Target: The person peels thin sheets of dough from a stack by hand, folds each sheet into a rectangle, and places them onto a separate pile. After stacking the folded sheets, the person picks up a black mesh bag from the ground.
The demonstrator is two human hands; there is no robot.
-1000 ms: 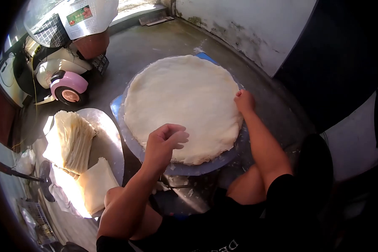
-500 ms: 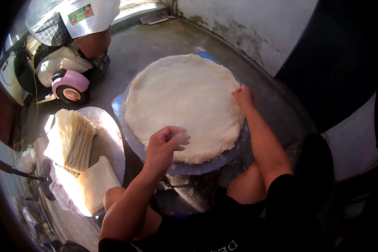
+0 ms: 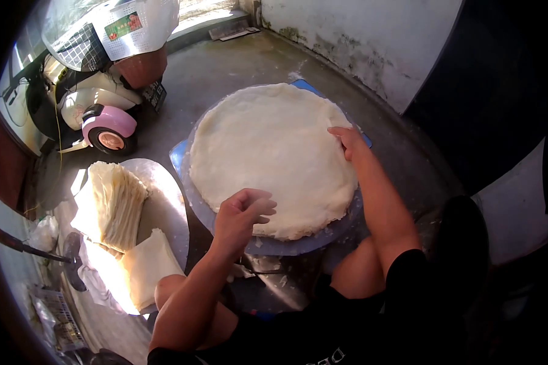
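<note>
A large round pile of pale, thin dough sheets [image 3: 274, 164] lies in front of me on a round grey board. Its rim is slightly ragged. My right hand [image 3: 352, 145] rests at the pile's right edge, fingers stretched over the rim with the forefinger pointing left. Above the near left part hovers my left hand [image 3: 240, 216], its fingers loosely bent and apart, holding nothing. To the left, a thick folded stack of similar sheets [image 3: 112, 204] and a smaller squared stack [image 3: 149, 267] lie on another round board [image 3: 170, 207].
A blue support [image 3: 304, 85] shows under the main board. At the back left stands a scooter with a pink fender [image 3: 112, 120], beside a brown bucket [image 3: 143, 67] and a white basket [image 3: 131, 27]. A stained wall [image 3: 359, 42] bounds the far right. My knees flank the near side.
My right hand has gone from a pinch at the right rim to stretched fingers lying over it. My left hand stays nearly in place. The whole view has shifted slightly.
</note>
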